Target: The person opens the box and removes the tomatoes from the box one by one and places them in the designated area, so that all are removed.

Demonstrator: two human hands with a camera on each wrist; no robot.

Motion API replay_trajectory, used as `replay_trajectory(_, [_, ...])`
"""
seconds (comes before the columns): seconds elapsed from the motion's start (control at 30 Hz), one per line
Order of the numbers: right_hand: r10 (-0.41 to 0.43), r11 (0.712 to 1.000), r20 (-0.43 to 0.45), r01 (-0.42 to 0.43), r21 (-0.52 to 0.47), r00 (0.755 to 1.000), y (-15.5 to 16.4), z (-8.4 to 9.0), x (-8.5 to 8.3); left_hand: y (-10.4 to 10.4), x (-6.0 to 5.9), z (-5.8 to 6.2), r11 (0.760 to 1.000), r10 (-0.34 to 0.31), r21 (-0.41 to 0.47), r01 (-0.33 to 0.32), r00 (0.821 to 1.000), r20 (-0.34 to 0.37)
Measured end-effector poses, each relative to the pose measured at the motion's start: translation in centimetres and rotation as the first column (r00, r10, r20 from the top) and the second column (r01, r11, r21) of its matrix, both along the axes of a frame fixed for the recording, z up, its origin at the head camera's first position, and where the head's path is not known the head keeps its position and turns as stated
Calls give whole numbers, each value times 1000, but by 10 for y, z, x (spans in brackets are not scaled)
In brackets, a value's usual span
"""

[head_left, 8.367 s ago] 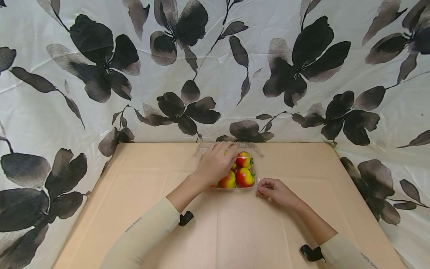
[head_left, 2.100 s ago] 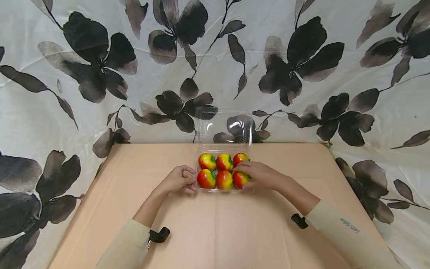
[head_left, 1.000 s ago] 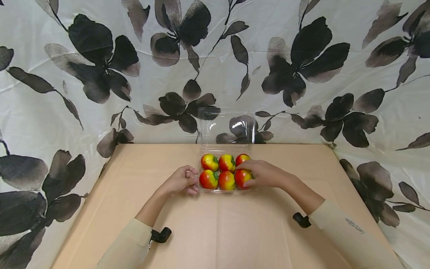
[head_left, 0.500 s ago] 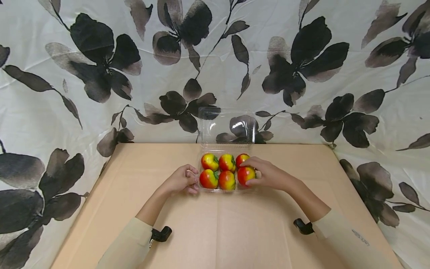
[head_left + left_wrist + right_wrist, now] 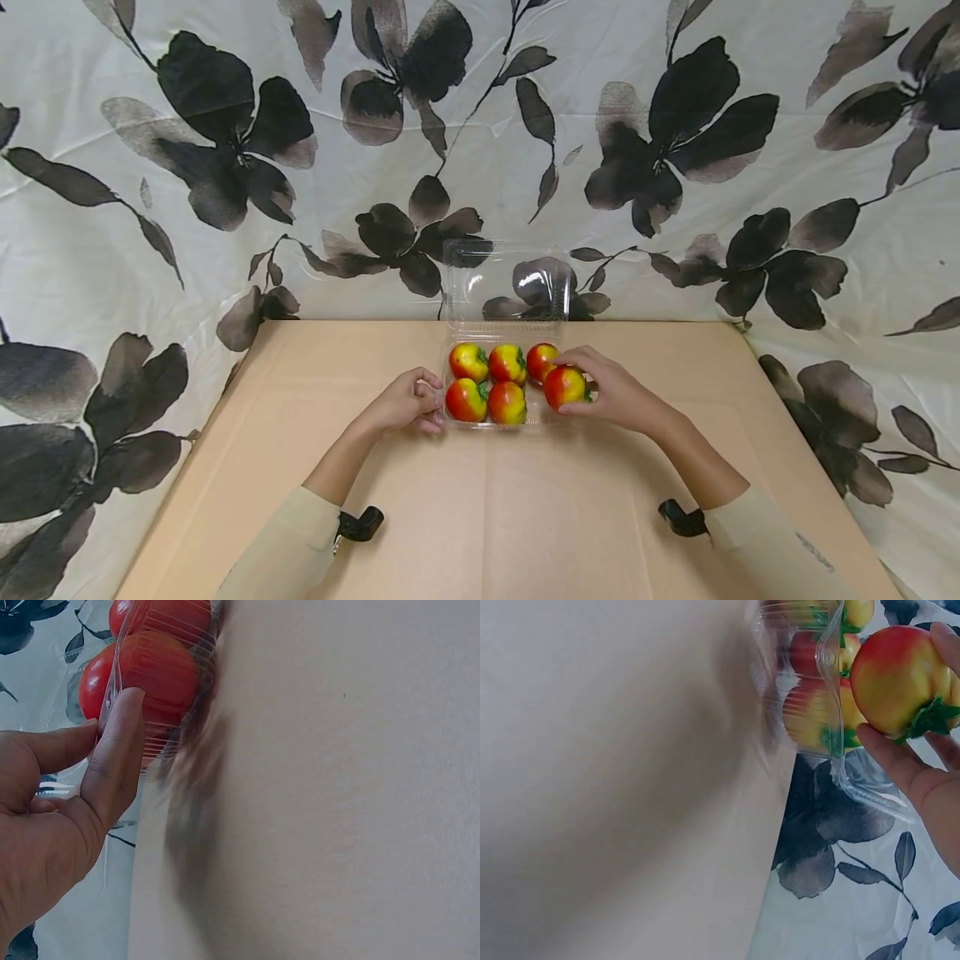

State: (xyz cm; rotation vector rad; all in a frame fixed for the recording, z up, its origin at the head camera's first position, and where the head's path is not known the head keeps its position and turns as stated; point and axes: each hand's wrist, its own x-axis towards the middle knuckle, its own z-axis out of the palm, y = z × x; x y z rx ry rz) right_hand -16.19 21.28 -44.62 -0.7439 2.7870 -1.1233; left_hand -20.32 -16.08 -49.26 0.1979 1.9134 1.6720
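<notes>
A clear plastic clamshell box (image 5: 534,414) stands at the far edge of the table, its transparent lid (image 5: 480,292) upright behind it. Several red-and-yellow fruits (image 5: 466,400) with green leafy caps sit inside in two rows. My right hand (image 5: 618,398) grips one such fruit (image 5: 900,679) between thumb and fingers, above the box's front right corner. In the right wrist view it is higher than the box rim, its green cap (image 5: 934,718) towards the palm. My left hand (image 5: 401,406) pinches the box's left rim between thumb and finger, plain in the left wrist view.
A tan cardboard-like tabletop (image 5: 480,500) lies under the arms and box. Behind and beside it hangs a white cloth (image 5: 510,150) with dark flower prints. Black wrist cameras (image 5: 360,523) sit at both cuffs.
The lid, down over the box at first, now stands upright. My right hand took the front right fruit and raised it rightward from its place. My left hand moved to the left rim, then stayed.
</notes>
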Motion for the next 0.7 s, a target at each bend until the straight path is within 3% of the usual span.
replay_trajectory(0.7, [-88, 994, -66, 92, 65, 994, 42, 2, -2, -1, -1, 1, 1000, -4, -10, 4, 1000, 12])
